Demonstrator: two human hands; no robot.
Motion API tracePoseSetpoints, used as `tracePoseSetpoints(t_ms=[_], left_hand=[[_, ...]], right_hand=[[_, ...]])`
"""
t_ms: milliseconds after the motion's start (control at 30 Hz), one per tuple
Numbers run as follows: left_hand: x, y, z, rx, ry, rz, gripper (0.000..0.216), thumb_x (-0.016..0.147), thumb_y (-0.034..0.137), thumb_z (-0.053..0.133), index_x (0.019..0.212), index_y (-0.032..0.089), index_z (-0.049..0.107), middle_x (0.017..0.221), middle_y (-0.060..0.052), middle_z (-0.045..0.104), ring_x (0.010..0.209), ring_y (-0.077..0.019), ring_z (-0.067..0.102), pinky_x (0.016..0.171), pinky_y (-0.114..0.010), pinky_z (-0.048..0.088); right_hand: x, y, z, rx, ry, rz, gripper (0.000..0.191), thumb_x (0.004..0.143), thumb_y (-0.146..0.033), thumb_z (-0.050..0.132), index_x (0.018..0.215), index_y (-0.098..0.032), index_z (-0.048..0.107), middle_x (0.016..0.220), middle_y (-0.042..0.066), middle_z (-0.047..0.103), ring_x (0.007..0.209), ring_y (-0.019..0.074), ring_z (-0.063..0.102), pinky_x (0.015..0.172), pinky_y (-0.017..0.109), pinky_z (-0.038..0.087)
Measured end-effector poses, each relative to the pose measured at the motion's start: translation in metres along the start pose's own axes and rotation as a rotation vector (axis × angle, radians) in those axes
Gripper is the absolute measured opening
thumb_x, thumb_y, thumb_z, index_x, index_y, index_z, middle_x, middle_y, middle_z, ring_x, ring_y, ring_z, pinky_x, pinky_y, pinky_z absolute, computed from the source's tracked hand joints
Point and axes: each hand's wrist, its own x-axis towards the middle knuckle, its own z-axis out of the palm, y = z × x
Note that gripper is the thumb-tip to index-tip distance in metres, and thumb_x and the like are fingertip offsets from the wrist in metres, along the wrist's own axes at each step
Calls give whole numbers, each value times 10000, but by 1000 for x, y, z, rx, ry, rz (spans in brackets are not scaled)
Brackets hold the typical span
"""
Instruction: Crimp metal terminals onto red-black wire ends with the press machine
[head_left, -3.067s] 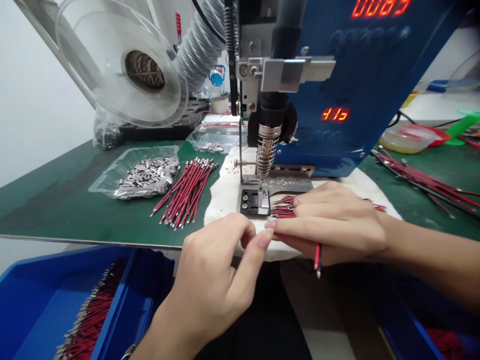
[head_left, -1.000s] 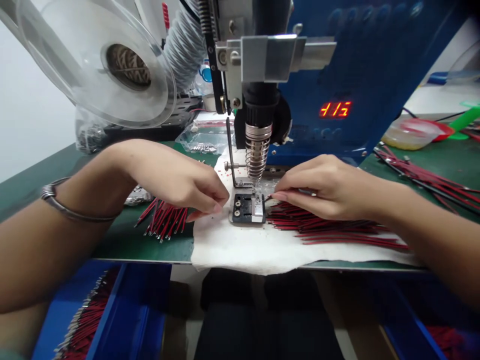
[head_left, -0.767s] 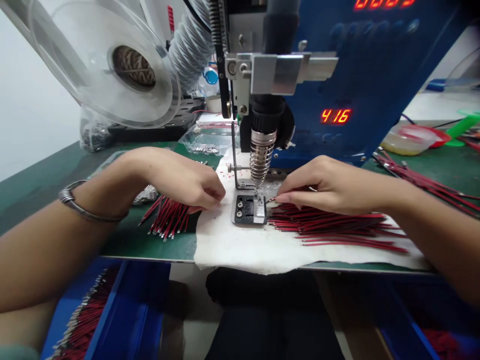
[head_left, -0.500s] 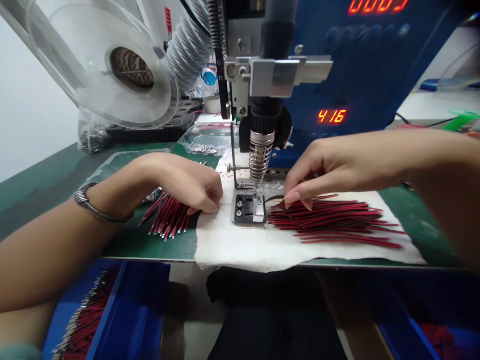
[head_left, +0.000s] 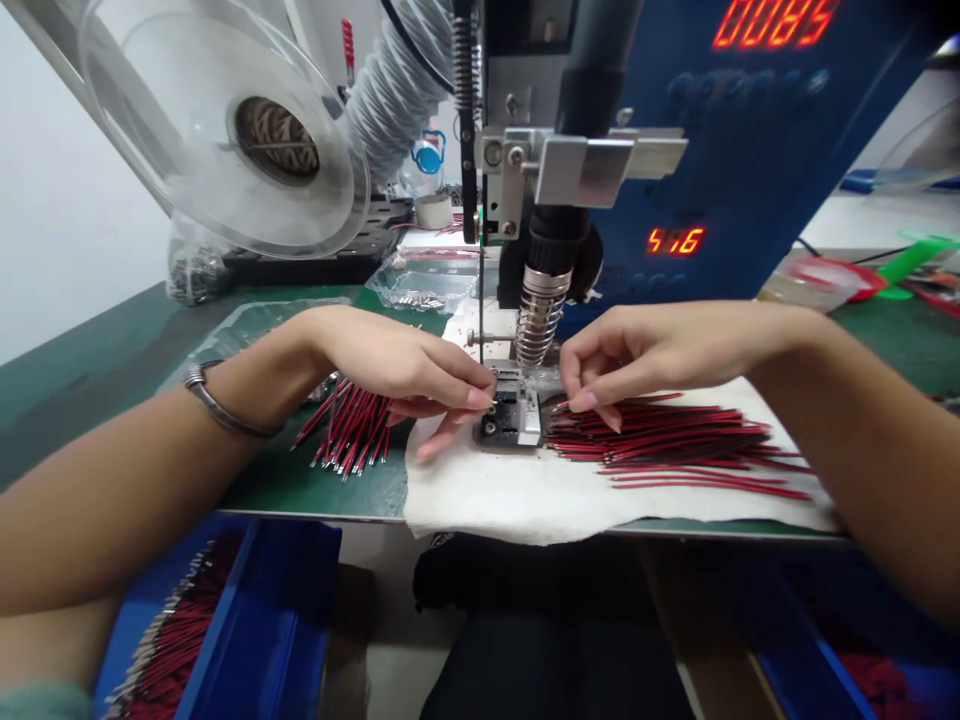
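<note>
My left hand (head_left: 409,365) reaches in from the left, thumb and forefinger pinched at the left edge of the small black fixture (head_left: 510,418) under the soldering tip (head_left: 538,318); what they pinch is too small to see. My right hand (head_left: 637,350) hovers at the fixture's right side, fingers curled in a pinch over the near ends of a pile of red-and-black wires (head_left: 667,445). A second bunch of wires (head_left: 352,425) lies under my left wrist.
The blue soldering machine (head_left: 742,150) with red number displays stands behind. A clear solder reel (head_left: 225,130) is at upper left. White cloth (head_left: 510,490) covers the green mat (head_left: 112,370). A blue bin (head_left: 217,620) of wires sits below left.
Both hands went from the table's near edge up to the fixture. In the last half second my left fingers slid right onto the fixture's edge and my right hand closed in.
</note>
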Motion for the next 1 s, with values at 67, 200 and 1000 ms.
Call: tracePoseSetpoints(t_ms=[67, 200, 1000], left_hand=[[2, -1, 1, -50, 39, 28, 244, 969, 287, 520, 748, 185, 538, 654, -45, 617, 536, -142, 457, 504, -238, 382], [4, -5, 2, -66, 101, 106, 211, 923, 231, 536, 718, 184, 517, 656, -27, 610, 533, -128, 458, 513, -225, 374], [18, -23, 6, 296, 393, 355, 315, 980, 312, 536, 709, 172, 613, 613, -3, 649, 600, -123, 589, 625, -229, 435]], right_hand=[[3, 4, 5, 26, 12, -10, 283, 928, -465, 648, 876, -187, 635, 740, -3, 705, 703, 131, 598, 656, 264, 440], [5, 6, 10, 8, 9, -12, 284, 933, -461, 636, 886, -182, 635, 789, 5, 707, 728, 135, 590, 680, 268, 451], [5, 3, 17, 23, 228, -123, 217, 938, -402, 603, 900, -190, 627, 777, -10, 687, 727, 130, 614, 683, 282, 403]])
